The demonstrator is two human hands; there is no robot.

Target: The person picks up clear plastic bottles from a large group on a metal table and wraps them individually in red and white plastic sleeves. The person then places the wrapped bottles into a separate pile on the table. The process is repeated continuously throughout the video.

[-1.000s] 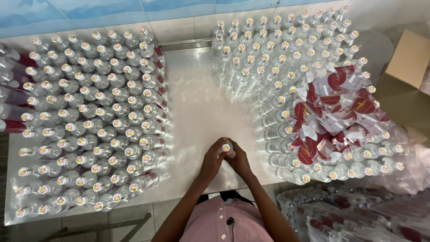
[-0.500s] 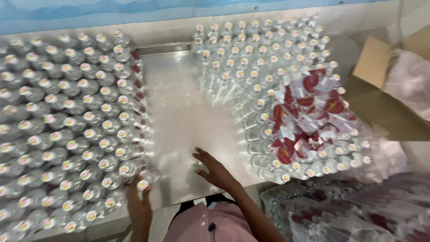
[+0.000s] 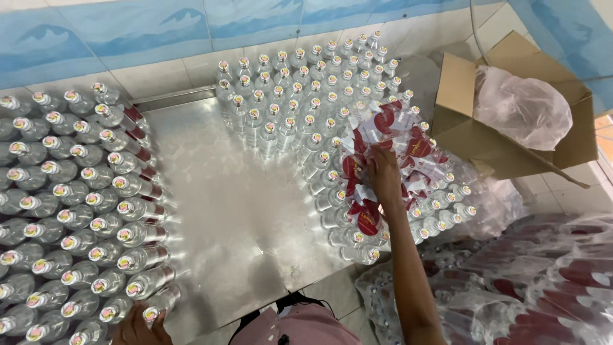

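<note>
Right hand (image 3: 385, 179) pinches a label (image 3: 367, 220) off the red pile (image 3: 396, 150) — lift one only; left hand (image 3: 137, 326) grips a bottle (image 3: 156, 305) — hold it steady.

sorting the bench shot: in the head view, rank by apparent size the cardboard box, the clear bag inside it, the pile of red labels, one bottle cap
1. cardboard box
2. clear bag and pile of red labels, which look too alike to rank
3. bottle cap

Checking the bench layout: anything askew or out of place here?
Mostly orderly. One oddity: loose red-and-white labels lie heaped on the right bottles' caps, where the right hand reaches. The left hand touches a bottle at the left block's near edge.
</note>
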